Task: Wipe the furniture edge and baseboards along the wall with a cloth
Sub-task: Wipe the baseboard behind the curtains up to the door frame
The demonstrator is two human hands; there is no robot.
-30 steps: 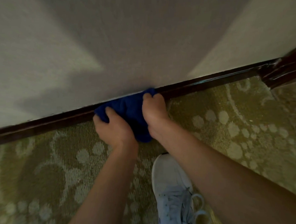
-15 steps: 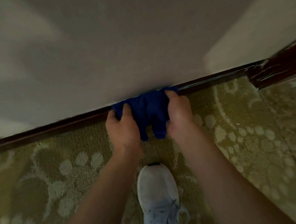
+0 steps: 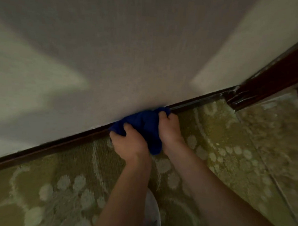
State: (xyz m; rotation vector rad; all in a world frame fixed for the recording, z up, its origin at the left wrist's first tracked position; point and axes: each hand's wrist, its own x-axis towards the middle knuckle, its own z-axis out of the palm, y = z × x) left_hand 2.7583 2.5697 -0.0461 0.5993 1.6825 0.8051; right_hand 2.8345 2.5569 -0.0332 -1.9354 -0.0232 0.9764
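Floor here is an olive-green carpet with a pale floral and dotted pattern (image 3: 229,151), running up to a plain off-white wall (image 3: 113,50) with soft shadows across it. Along the bottom of the wall is a dark glossy wooden baseboard (image 3: 56,146), and at the right it meets a dark reddish-brown wooden furniture edge (image 3: 276,81) that's cut off by the frame. The bunched deep-blue cloth (image 3: 144,123) sits right on the baseboard, against the wall. The left hand (image 3: 129,144) has its fingers curled around the cloth's left end, and the right hand (image 3: 169,129) grips the right end. A white shoe (image 3: 152,209) is mostly hidden behind the left forearm. Everything's a bit blurry, so the carpet detail is soft.
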